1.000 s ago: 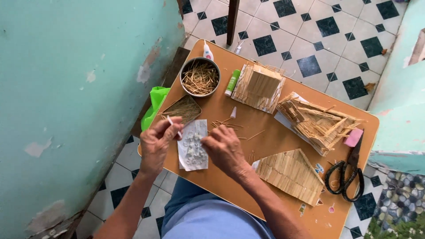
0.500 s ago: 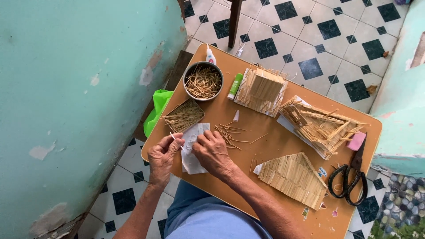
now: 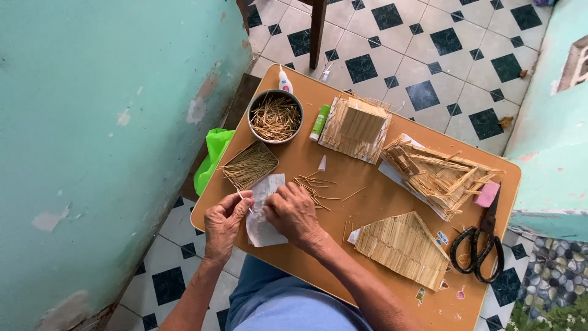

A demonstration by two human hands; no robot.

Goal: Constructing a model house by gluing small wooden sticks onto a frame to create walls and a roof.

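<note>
My left hand point(image 3: 223, 222) pinches a thin wooden stick near the front left corner of the orange table point(image 3: 367, 190). My right hand point(image 3: 293, 211) rests fingers-down on a white sheet of paper point(image 3: 262, 209) lying between both hands. A small tray of sticks point(image 3: 249, 165) sits just beyond my left hand. Loose sticks point(image 3: 318, 187) lie scattered beyond my right hand.
A round tin of sticks point(image 3: 275, 116), a glue bottle point(image 3: 285, 80) and a green glue stick point(image 3: 320, 121) stand at the back. Stick-built panels point(image 3: 356, 127) point(image 3: 440, 173) point(image 3: 403, 247) fill the middle and right. Black scissors point(image 3: 481, 246) and a pink eraser point(image 3: 487, 194) lie at the right edge. A green bag point(image 3: 213, 156) hangs left.
Both hands have shifted slightly along the paper. My left hand has lowered from the stick tray toward the table's front edge, still pinching a stick.
</note>
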